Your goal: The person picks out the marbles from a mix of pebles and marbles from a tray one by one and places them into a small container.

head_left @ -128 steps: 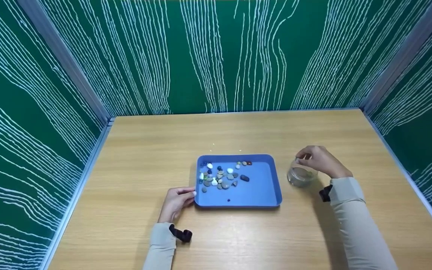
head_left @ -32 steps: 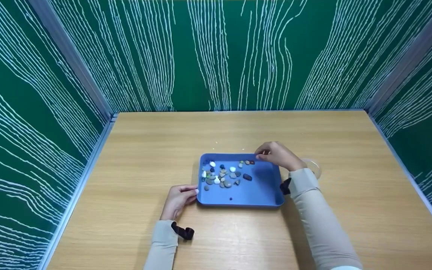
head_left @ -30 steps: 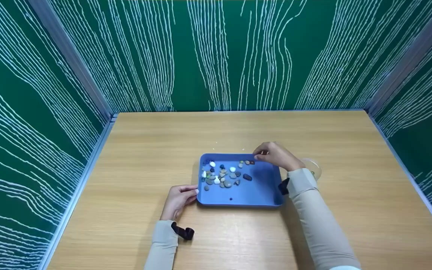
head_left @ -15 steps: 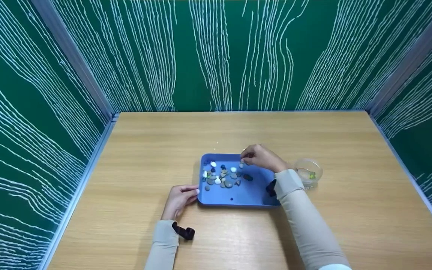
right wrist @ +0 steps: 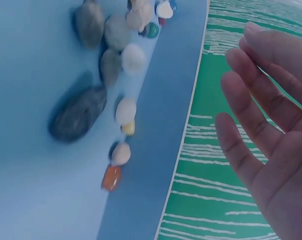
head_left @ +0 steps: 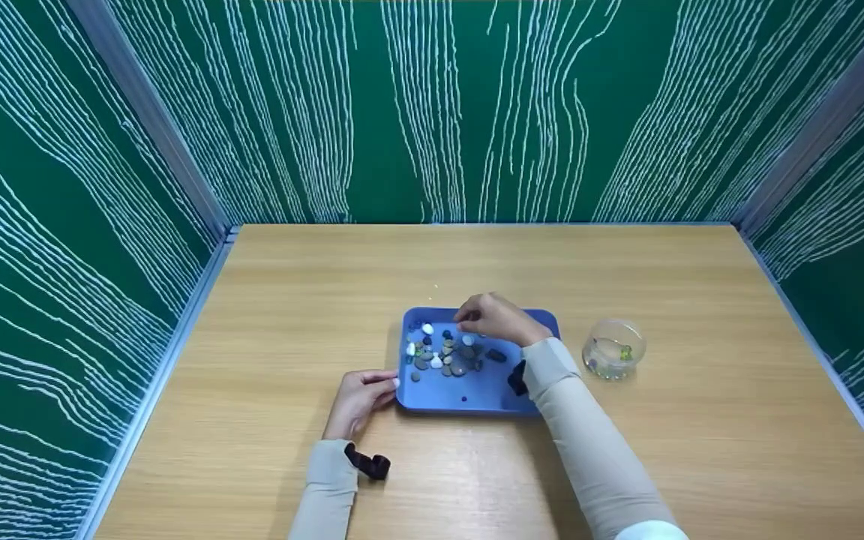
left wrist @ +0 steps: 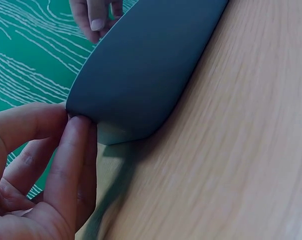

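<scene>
My left hand (head_left: 357,401) pinches the rim of a blue tray (head_left: 492,394) at its left side, thumb and fingers meeting at the corner in the left wrist view. Pebbles and coloured glass pieces lie in the tray, mostly in its left half. Above the far part of the tray hovers my right hand (head_left: 503,321), its fingers loosely bent and nothing seen between them in the right wrist view. Near it lie a long dark pebble (right wrist: 79,114), a pale pebble (right wrist: 126,110) and an orange stone (right wrist: 111,178). Part of the tray is hidden under the right hand and sleeve.
A clear round container (head_left: 613,349) with small green and glassy pieces inside stands right of the tray on the wooden table (head_left: 312,300). Tiny white bits lie behind the tray. Green panels (head_left: 477,112) with white wavy lines enclose the table.
My right hand has moved left from the clear container, across the tray's far right part, to above its far middle. My left hand keeps its hold on the tray.
</scene>
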A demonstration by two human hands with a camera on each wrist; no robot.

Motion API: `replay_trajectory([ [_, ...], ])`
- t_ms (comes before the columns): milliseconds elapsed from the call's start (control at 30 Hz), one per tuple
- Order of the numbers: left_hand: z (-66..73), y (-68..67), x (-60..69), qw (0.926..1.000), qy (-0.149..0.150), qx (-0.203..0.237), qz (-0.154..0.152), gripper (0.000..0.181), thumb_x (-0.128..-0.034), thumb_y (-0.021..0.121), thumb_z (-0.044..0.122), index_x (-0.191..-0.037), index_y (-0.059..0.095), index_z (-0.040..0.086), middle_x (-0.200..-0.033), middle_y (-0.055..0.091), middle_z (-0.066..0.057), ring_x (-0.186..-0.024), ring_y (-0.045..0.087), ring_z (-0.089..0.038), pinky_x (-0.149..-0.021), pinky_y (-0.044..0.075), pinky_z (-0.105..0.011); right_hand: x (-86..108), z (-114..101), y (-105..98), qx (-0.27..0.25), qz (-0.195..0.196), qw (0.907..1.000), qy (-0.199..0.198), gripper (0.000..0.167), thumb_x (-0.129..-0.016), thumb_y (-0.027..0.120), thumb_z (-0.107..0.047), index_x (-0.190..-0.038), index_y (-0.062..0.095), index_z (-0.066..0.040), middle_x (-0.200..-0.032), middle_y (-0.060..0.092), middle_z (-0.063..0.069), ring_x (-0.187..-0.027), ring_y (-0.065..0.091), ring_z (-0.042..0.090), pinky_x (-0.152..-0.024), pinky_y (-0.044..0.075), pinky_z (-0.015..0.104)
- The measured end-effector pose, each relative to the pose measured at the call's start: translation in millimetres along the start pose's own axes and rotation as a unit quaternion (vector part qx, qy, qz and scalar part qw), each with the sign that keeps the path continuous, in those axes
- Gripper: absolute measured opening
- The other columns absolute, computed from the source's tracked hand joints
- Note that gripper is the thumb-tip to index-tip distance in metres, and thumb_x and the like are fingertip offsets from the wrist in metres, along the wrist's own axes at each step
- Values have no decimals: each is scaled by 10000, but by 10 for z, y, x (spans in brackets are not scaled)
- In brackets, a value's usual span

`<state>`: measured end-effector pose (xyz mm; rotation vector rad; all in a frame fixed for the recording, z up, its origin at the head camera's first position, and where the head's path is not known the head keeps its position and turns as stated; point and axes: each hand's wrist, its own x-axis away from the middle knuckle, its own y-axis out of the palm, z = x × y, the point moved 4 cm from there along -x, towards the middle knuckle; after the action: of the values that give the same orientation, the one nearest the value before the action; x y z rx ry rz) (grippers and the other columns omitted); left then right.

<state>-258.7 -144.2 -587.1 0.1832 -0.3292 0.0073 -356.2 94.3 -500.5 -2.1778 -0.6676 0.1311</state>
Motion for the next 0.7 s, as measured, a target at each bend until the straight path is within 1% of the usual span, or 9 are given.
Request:
replay_trajectory([
  [167, 2, 4, -3, 10000, 33, 44, -69, 317, -824, 650, -82, -1120, 604, -187, -1013, 699, -158, -864, 663, -131, -801, 591, -239, -72, -65, 55, -17, -126, 9999, 12, 206, -915, 657, -162, -1087, 719, -67, -1028, 698, 50, -859, 637, 158, -791, 593, 299],
  [300, 1, 0, -5, 10000, 0, 17, -55, 325, -822, 650, -85, -1128, 601, -181, -1025, 697, -161, -880, 667, -144, -829, 590, -262, -134, -103, 119, -13, -207, 9998, -46, 201, -913, 659, -157, -1079, 723, -64, -1041, 704, 57, -863, 639, 159, -805, 594, 316],
  [400, 0, -3, -8, 10000, -37, 5, -19, 326, -819, 653, -88, -1129, 603, -174, -1029, 697, -161, -883, 673, -152, -840, 589, -274, -182, -143, 179, 8, -289, 9996, -10, 202, -915, 655, -158, -1082, 725, -68, -1045, 704, 56, -860, 634, 159, -817, 593, 324],
  [533, 5, -1, -7, 10000, -75, 34, -2, 328, -820, 658, -84, -1134, 606, -163, -1072, 686, -202, -899, 678, -167, -848, 586, -279, -230, -206, 262, 59, -404, 9992, 6, 200, -918, 646, -143, -1091, 724, -79, -1041, 697, 56, -869, 630, 166, -825, 591, 332],
  [700, 5, -1, -4, 9999, -96, 35, 2, 339, -816, 663, -83, -1142, 606, -159, -1087, 682, -213, -908, 679, -178, -840, 588, -276, -291, -252, 369, 147, -540, 9982, -207, 182, -922, 641, -147, -1070, 732, -92, -1011, 702, 36, -839, 632, 152, -780, 594, 308],
])
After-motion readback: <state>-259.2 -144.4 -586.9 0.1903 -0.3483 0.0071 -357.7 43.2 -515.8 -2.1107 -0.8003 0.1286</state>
